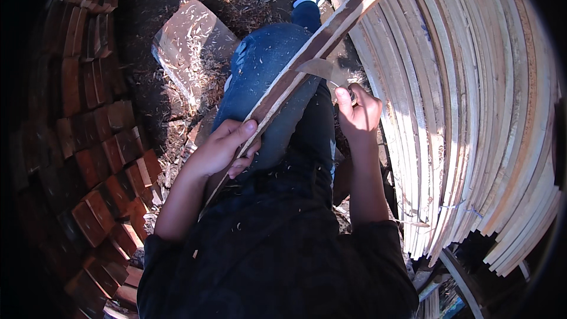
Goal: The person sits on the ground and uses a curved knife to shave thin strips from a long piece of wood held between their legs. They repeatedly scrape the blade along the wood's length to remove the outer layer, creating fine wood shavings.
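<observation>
A long, narrow wooden strip (273, 101) with dark brown faces and a pale edge runs diagonally over my lap, from my waist up to the far right. My left hand (224, 149) is wrapped round its near part, thumb on top. In my right hand (361, 112) is a knife with a broad curved blade (323, 69). The fist hides most of the handle. The blade's tip end meets the strip's right edge, beyond my left hand; whether it bites into the wood I cannot tell.
Long pale wooden strips (437, 100) are stacked at the right, close to my right forearm. Rows of reddish-brown blocks (97, 159) rise along the left. Curled shavings lie on the ground and on a flat sheet (195, 44) beside my blue trouser leg (266, 53).
</observation>
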`<state>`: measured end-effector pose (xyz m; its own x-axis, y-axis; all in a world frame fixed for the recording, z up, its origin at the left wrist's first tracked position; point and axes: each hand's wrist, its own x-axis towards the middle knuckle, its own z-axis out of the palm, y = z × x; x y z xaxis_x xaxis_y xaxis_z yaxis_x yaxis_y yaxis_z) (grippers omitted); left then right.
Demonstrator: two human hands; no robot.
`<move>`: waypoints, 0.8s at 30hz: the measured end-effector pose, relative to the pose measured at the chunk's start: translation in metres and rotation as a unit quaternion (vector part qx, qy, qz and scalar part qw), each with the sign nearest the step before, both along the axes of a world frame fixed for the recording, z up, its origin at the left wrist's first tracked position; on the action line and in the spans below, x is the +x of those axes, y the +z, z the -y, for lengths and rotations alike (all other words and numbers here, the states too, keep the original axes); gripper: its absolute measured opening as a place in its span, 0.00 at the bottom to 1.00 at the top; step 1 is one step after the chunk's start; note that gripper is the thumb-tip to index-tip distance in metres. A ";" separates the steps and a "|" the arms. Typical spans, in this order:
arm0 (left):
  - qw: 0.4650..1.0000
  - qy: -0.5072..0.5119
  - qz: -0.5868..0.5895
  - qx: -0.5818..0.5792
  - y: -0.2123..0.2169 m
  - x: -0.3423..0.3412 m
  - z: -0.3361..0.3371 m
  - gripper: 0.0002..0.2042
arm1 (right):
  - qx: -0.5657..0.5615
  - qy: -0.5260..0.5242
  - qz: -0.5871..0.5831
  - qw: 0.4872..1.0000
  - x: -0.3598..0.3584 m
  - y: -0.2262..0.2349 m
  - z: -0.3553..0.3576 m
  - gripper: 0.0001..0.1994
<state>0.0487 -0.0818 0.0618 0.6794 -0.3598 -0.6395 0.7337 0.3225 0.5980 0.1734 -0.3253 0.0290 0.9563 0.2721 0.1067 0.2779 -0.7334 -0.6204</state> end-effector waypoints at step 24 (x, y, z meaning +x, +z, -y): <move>0.997 0.021 0.037 0.058 0.004 -0.002 0.012 0.28 | -0.084 0.050 0.138 0.986 0.053 -0.013 0.009 0.22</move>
<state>0.0469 -0.0938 0.0657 0.7396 -0.2560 -0.6225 0.6730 0.2771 0.6857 0.2267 -0.3340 0.0156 0.8646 0.3997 0.3045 0.4953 -0.7797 -0.3830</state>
